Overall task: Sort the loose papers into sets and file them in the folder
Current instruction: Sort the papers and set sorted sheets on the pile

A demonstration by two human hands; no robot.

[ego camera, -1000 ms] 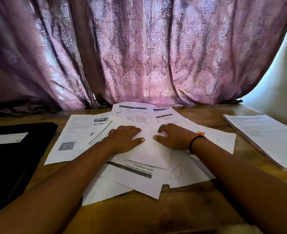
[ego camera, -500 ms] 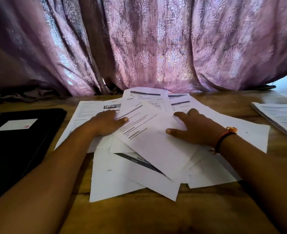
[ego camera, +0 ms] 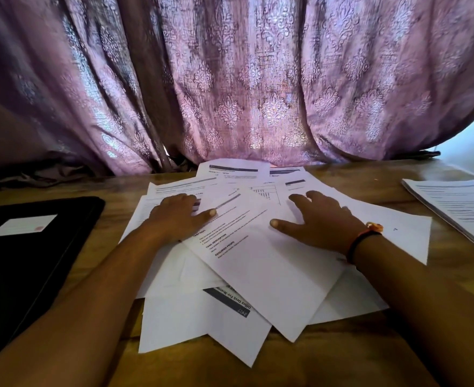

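1. Several loose papers (ego camera: 202,325) lie fanned in an overlapping heap at the middle of the bench (ego camera: 341,364), some printed side up, some blank. No sets appear formed in it yet.
2. Both hands rest palm-down on the heap, fingers spread and pinching nothing. The left hand (ego camera: 178,216) lies on the left-side sheets and the right hand (ego camera: 322,222) on the printed top sheet (ego camera: 272,263). The flat press likely serves to slide sheets apart so their headings can be read.
3. The black folder (ego camera: 34,261) lies flat at the left, just beside the heap, seemingly closed and probably waiting for finished sets.
4. A tidier stack of printed sheets (ego camera: 459,208) sits well apart at the right edge, seemingly kept separate.
5. A mauve patterned curtain (ego camera: 258,79) hangs behind the bench.
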